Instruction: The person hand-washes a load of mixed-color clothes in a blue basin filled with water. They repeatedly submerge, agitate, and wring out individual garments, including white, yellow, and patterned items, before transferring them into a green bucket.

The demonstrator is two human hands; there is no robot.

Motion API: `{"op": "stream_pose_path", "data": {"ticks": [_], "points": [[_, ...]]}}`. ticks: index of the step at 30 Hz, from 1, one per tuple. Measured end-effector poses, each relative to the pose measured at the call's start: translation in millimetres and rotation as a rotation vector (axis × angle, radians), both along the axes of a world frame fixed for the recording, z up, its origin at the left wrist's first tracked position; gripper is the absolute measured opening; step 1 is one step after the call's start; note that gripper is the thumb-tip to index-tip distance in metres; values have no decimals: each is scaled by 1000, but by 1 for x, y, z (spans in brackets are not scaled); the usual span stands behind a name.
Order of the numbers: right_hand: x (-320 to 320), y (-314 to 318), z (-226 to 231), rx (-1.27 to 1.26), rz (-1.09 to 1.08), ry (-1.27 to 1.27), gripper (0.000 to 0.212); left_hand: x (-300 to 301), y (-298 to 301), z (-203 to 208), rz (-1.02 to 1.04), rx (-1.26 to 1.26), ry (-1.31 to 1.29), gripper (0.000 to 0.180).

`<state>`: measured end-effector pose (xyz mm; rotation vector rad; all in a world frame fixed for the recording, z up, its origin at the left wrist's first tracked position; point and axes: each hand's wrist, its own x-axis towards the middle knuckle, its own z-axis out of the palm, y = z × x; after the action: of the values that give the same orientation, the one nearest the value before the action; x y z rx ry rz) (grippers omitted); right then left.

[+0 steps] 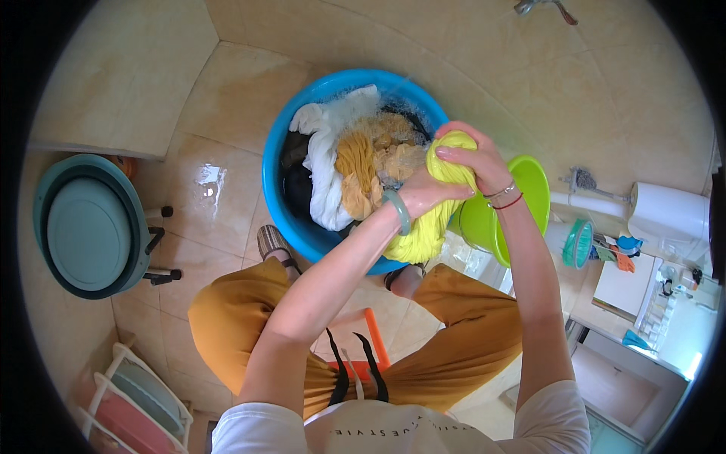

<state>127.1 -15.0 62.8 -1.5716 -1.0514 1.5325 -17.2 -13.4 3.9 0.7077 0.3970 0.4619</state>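
Observation:
A yellow cloth [422, 236] is bunched and twisted between my two hands over the right rim of a big blue basin [274, 163]. My left hand [431, 192], below a green bangle, grips its middle. My right hand [484, 160] closes round the upper bunch. The cloth's loose lower end hangs by the basin's near right edge. In the basin lie a white garment [325, 178], mustard and tan cloths [359, 163] and dark cloth [297, 181], with sudsy water at the far side.
Close on the right stands a lime green bucket [533, 200]. A grey-green folding basin [89, 234] leans at the left, above a white rack [144, 401]. Water shines on the tiled floor [208, 181]. An orange stool [378, 333] is between my legs. A tap [544, 9] juts from the wall.

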Motion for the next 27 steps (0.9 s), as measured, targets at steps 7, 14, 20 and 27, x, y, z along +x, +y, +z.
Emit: {"op": "stream_pose_path", "data": {"ticks": [7,14,20,27], "points": [[-20,3,-14,180,-2,-368,25,2,-4,-9,94,174,205,46],[-25,4,-38,251,46,-707,26,12,-13,-28,267,223,250,46],[-36,7,-57,321,53,-925,27,19,-22,-47,413,181,237,53],[-48,11,-87,143,-9,-946,31,12,-23,-80,355,190,523,52]]}}
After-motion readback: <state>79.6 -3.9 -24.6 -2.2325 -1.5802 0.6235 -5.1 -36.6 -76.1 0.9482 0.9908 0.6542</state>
